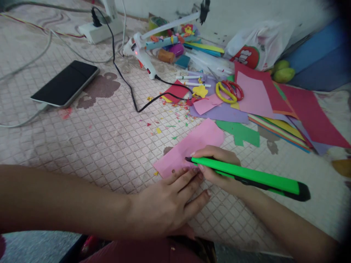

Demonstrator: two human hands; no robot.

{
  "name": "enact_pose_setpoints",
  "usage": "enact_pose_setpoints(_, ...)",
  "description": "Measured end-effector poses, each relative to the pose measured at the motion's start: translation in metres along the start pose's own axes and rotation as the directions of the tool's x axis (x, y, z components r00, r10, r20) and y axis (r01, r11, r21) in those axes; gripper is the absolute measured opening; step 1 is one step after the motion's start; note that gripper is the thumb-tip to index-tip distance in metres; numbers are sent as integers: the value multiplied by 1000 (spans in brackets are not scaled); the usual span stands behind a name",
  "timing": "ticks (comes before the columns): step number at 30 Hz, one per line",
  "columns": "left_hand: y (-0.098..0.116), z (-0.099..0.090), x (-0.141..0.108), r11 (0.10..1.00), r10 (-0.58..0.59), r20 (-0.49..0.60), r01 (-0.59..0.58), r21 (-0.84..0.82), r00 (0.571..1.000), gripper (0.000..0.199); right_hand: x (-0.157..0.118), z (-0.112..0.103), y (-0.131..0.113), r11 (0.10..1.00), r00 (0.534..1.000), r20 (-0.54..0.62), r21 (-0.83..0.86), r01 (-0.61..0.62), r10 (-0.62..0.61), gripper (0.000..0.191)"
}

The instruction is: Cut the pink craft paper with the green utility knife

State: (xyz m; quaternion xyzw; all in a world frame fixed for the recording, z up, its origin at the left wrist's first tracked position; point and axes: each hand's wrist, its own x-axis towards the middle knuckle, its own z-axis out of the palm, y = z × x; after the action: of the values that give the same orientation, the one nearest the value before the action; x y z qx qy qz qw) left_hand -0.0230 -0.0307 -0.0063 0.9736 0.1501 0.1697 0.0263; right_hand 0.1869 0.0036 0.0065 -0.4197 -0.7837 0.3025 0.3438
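Observation:
My right hand grips a green and black utility knife near its front end. The knife's dark tip is over a pink strip of paper on the table; whether it touches the strip is unclear. My left hand lies flat, fingers stretched out, with the fingertips pressing the strip's lower edge. The strip slants across the cloth, one end rounded. A green paper scrap lies just beyond its right end.
A patterned cloth covers the table. Scissors rest among coloured sheets at the right. Behind are a glue gun with a lit red light and its black cord. A phone lies at the left, near a power strip.

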Motion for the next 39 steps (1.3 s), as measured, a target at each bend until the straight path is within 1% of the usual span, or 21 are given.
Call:
enact_pose_setpoints(3, 0, 0, -1, 1000, 1, 1, -1, -7, 1000, 71, -2, -1, -5, 999, 993, -114, -12, -35, 33, 22)
enact_pose_setpoints(5, 1, 1, -1, 1000, -3, 4, 3, -12, 1000, 72, -3, -1, -9, 998, 987, -152, -31, -50, 45, 24)
enact_pose_setpoints(13, 0, 2, 1, 1000, 5, -22, -5, -13, 1000, 73, -1, 2, -18, 997, 993, -116, -69, -44, 36, 17)
enact_pose_setpoints(16, 0, 2, 0, 1000, 1, -7, -1, -13, 1000, 72, -1, 3, -17, 996, 994, -93, -75, -57, 50, 19)
enact_pose_setpoints(23, 1, 1, 0, 1000, 3, -14, -3, 13, 1000, 72, -4, 4, -14, 995, 994, -72, -59, -81, 77, 20)
enact_pose_setpoints(39, 1, 2, -1, 1000, -2, -23, 2, -1, 1000, 72, -5, 4, -12, 995, 996, -62, -69, -75, 70, 19)
